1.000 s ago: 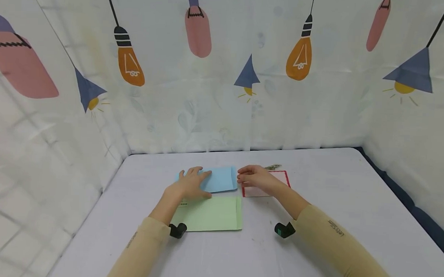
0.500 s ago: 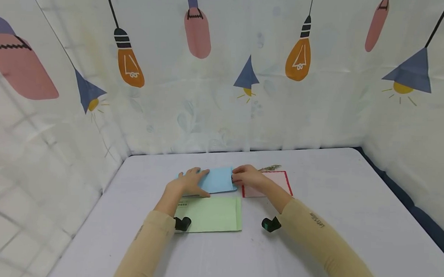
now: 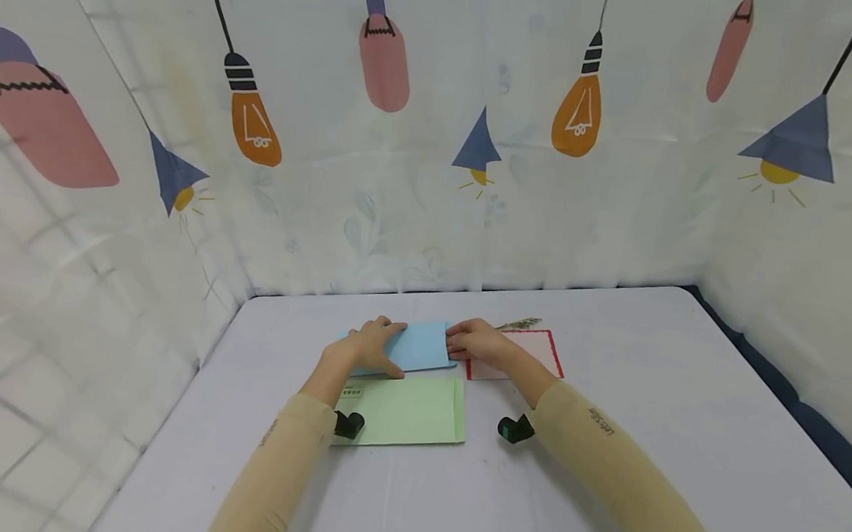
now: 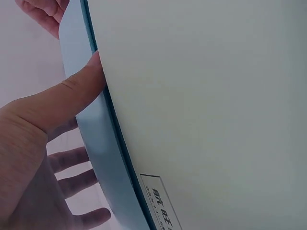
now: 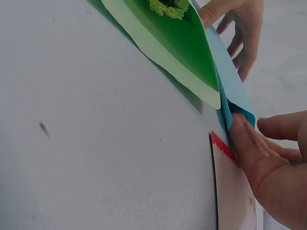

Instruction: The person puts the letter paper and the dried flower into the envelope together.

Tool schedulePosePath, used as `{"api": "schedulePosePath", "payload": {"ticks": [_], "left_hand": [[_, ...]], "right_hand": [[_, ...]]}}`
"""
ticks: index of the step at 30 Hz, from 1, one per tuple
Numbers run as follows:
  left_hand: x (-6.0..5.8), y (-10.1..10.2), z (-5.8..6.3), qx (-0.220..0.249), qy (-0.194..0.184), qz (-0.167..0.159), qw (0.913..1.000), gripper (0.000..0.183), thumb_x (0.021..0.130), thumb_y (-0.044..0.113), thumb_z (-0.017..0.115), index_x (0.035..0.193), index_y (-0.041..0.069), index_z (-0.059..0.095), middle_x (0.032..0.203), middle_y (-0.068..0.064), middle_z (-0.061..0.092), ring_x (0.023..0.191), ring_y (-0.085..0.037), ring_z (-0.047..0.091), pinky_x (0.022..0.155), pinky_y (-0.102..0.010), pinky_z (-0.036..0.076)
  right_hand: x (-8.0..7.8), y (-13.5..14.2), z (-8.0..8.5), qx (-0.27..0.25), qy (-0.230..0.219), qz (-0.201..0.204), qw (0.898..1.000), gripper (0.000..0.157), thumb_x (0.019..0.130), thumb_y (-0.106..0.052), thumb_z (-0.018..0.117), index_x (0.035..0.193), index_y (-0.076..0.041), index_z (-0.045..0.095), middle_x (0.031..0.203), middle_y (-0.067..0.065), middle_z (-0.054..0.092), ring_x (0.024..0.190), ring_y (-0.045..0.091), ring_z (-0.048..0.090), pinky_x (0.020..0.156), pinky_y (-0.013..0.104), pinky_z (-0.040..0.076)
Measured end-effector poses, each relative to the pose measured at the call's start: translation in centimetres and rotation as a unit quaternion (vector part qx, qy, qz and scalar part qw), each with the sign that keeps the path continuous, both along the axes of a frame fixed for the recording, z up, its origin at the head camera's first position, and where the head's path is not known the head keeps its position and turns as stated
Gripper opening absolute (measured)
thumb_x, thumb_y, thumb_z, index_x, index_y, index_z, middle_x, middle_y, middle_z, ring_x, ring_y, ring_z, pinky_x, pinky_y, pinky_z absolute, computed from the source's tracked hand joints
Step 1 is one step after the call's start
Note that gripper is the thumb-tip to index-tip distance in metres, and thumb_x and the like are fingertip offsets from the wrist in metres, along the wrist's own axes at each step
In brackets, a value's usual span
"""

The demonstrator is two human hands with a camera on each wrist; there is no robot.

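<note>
A light blue envelope point(image 3: 425, 346) lies toward the back of the table, its mouth at the right end. My left hand point(image 3: 372, 345) is spread across its left part; in the left wrist view the thumb touches the near edge while the fingers reach past the far side. At the mouth, my right hand point(image 3: 478, 343) has straight fingertips just inside, and the right thumb point(image 5: 278, 125) stands outside by the corner. In front lies a green envelope point(image 3: 410, 413), its opening gaping in the right wrist view, with yellow-green flowers point(image 5: 169, 7) inside.
A pale pink card or envelope with a red border point(image 3: 539, 347) lies to the right, partly under my right forearm. Behind it rests a dried sprig point(image 3: 521, 324). Small crumbs point(image 5: 44, 129) dot the white table point(image 3: 634, 351). Printed cloth point(image 3: 413, 219) hangs behind.
My right hand has moved left from above the red-bordered piece to the blue envelope's mouth, with fingertips now inside. My left hand has stayed at the blue envelope, shifting only slightly.
</note>
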State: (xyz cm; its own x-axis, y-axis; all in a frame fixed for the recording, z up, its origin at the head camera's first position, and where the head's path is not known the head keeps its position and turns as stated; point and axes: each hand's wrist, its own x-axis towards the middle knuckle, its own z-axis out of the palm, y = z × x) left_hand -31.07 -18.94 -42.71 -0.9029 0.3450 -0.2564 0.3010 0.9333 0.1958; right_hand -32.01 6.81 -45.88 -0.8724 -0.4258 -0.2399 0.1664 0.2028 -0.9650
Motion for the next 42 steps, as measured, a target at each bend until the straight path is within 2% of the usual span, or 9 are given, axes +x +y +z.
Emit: {"api": "schedulePosePath", "payload": {"ticks": [4, 11, 18, 24, 32, 42], "left_hand": [[-0.1, 0.1, 0.1, -0.007, -0.007, -0.007, 0.9999, 0.103, 0.080, 0.051, 0.087, 0.162, 0.018, 0.034, 0.155, -0.016, 0.037, 0.141, -0.038, 0.037, 0.109, -0.068, 0.032], [-0.5, 0.2, 0.4, 0.010, -0.014, -0.027, 0.9995, 0.102, 0.081, 0.045, 0.088, 0.162, 0.016, 0.033, 0.157, -0.018, 0.033, 0.143, -0.038, 0.034, 0.109, -0.064, 0.034], [-0.7, -0.1, 0.1, 0.026, -0.017, -0.023, 0.9993, 0.104, 0.080, 0.047, 0.088, 0.163, 0.018, 0.032, 0.158, -0.016, 0.031, 0.143, -0.037, 0.033, 0.107, -0.064, 0.036], [-0.8, -0.2, 0.0, 0.012, -0.013, -0.017, 0.9997, 0.103, 0.079, 0.051, 0.087, 0.163, 0.022, 0.033, 0.159, -0.012, 0.032, 0.141, -0.038, 0.036, 0.107, -0.064, 0.036], [-0.6, -1.0, 0.2, 0.003, -0.010, -0.024, 0.9996, 0.106, 0.079, 0.047, 0.089, 0.163, 0.021, 0.030, 0.159, -0.013, 0.034, 0.143, -0.039, 0.035, 0.108, -0.066, 0.034], [-0.7, -1.7, 0.4, -0.001, -0.022, -0.013, 0.9997, 0.106, 0.079, 0.046, 0.089, 0.164, 0.022, 0.030, 0.160, -0.011, 0.033, 0.141, -0.043, 0.037, 0.106, -0.069, 0.034]], "right_hand": [[-0.2, -0.2, -0.2, 0.009, -0.008, -0.011, 1.000, 0.039, 0.102, 0.001, 0.057, 0.139, 0.012, 0.053, 0.127, 0.022, 0.063, 0.101, 0.023, 0.069, 0.090, 0.033, 0.057], [-0.2, -0.4, -0.3, 0.020, -0.014, -0.035, 0.999, 0.038, 0.098, 0.002, 0.060, 0.134, 0.014, 0.055, 0.124, 0.023, 0.063, 0.088, 0.019, 0.071, 0.084, 0.032, 0.059], [-0.7, -0.6, -1.0, 0.029, -0.003, -0.048, 0.998, 0.032, 0.094, 0.003, 0.065, 0.125, 0.012, 0.061, 0.111, 0.020, 0.068, 0.081, 0.018, 0.072, 0.079, 0.032, 0.060], [-0.8, -0.4, -1.1, 0.038, 0.002, -0.041, 0.998, 0.033, 0.095, -0.001, 0.068, 0.125, 0.012, 0.062, 0.115, 0.020, 0.067, 0.087, 0.021, 0.073, 0.080, 0.032, 0.060], [-0.7, -0.3, -0.5, 0.055, 0.005, -0.021, 0.998, 0.040, 0.100, -0.008, 0.066, 0.134, 0.012, 0.058, 0.124, 0.022, 0.065, 0.101, 0.026, 0.072, 0.085, 0.034, 0.059], [-0.7, -0.1, -0.4, 0.098, 0.034, 0.003, 0.995, 0.047, 0.103, -0.017, 0.065, 0.138, 0.011, 0.056, 0.122, 0.018, 0.069, 0.109, 0.026, 0.070, 0.094, 0.036, 0.056]]}}
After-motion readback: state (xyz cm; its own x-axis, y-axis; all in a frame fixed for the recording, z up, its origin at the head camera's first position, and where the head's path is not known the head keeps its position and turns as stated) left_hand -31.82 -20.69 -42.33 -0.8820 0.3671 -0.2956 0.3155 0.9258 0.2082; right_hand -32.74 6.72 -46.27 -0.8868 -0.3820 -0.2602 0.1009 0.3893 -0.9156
